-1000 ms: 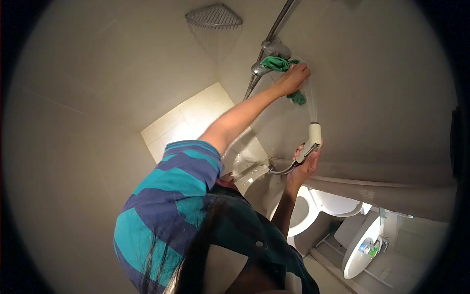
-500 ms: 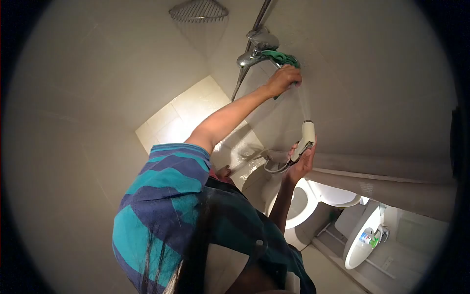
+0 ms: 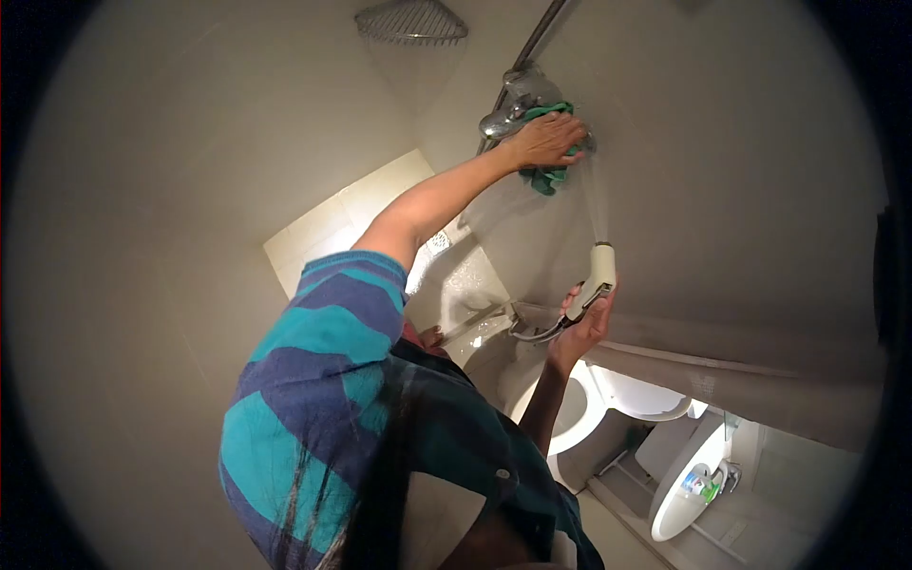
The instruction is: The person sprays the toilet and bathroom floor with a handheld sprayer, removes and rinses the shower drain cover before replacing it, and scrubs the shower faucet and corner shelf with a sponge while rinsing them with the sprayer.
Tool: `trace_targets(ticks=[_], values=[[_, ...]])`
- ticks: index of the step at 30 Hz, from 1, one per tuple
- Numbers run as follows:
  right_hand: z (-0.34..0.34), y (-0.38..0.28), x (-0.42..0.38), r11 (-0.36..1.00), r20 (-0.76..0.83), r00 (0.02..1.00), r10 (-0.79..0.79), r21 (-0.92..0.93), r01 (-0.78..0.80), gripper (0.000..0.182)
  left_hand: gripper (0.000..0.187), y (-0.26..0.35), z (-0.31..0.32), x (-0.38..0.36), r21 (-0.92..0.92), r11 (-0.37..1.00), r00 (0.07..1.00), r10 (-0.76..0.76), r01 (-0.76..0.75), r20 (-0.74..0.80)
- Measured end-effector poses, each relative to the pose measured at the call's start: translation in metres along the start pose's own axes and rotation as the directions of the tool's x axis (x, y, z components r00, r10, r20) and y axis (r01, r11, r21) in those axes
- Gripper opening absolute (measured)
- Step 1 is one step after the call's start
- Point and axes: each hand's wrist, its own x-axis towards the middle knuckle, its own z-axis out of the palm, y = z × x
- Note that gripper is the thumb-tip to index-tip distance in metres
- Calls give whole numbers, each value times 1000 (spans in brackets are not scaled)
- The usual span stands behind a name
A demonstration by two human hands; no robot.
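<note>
My left hand [image 3: 549,140] presses a wet green cloth [image 3: 548,180] around the chrome shower mixer tap [image 3: 501,123] on the wall, its fingers bent over the cloth. The cloth hangs below the hand and covers part of the tap. Lower right, my right hand [image 3: 591,321] grips a cream-coloured handheld bidet sprayer [image 3: 597,271] pointed upward. A thin jet of water [image 3: 597,204] runs from its nozzle towards the tap and cloth. From the sprayer's lower end a hose [image 3: 537,334] curves away to the left.
A wire corner shelf [image 3: 413,24] and a metal riser pipe [image 3: 540,33] are on the walls above. Wet floor tiles [image 3: 475,285] lie below, with a drain [image 3: 439,241]. At lower right are a toilet [image 3: 591,418] and a washbasin [image 3: 670,518] with a bottle [image 3: 696,480] on it.
My left hand has shifted from the tap's outer end back over its body, and the cloth now hangs lower beneath it. The sprayer stays in my right hand, still jetting water.
</note>
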Motion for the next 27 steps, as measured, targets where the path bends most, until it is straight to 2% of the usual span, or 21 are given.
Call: trace_targets(ticks=[2, 3, 6, 9, 11, 13, 14, 15, 17, 18, 20, 22, 25, 27], values=[[3, -1, -2, 1000, -20, 1000, 20, -16, -20, 57, 20, 5, 2, 5, 19, 985, 984, -171, 170, 52], [1, 1, -4, 1000, -21, 1000, 17, -22, -17, 57, 19, 14, 2, 8, 32, 968, 968, -248, 249, -24], [-2, 2, -3, 999, -27, 1000, -6, -42, 5, 57, 16, 17, 12, -1, -28, 962, 961, -272, 270, -57], [0, 0, -13, 999, -44, 999, 3, -40, -5, 56, 15, 20, -13, -17, -169, 896, 909, -416, 411, 7], [2, -1, -11, 1000, -40, 999, 16, 2, -16, 55, 14, 29, -37, -35, -83, 719, 723, -677, 690, 141], [2, -3, -12, 1000, 62, 998, 2, -1, -2, 54, 14, 20, -37, -79, -249, 440, 472, -877, 863, 85], [4, -2, -13, 1000, 112, 994, -3, -5, 3, 53, 13, 17, -50, -86, -376, 206, 220, -976, 903, -7], [9, -3, -14, 998, 155, 988, 14, -55, -6, 54, 13, 16, -64, -87, -514, -23, -60, -997, 858, -55], [24, -2, -18, 987, 232, 971, 57, -162, -19, 55, 15, 1, -86, -71, -835, -92, -205, -978, 542, -25], [29, -1, -19, 987, 265, 960, 94, -150, -56, 56, 16, -6, -92, -64, -935, -108, -270, -963, 337, 13], [38, 2, -18, 983, 331, 929, 165, -128, -129, 57, 22, -29, -77, -48, -806, 218, 79, -974, 551, -210], [44, 5, -18, 981, 348, 918, 189, -103, -163, 55, 27, -36, -66, -34, -620, 303, 418, -908, 723, 44], [46, 9, -17, 980, 346, 917, 199, -69, -187, 53, 32, -57, -56, -42, -677, 33, 392, -836, 735, 384], [44, 14, -17, 987, 312, 936, 162, -44, -156, 51, 35, -32, -71, -50, -613, 328, 538, -821, 718, 191]])
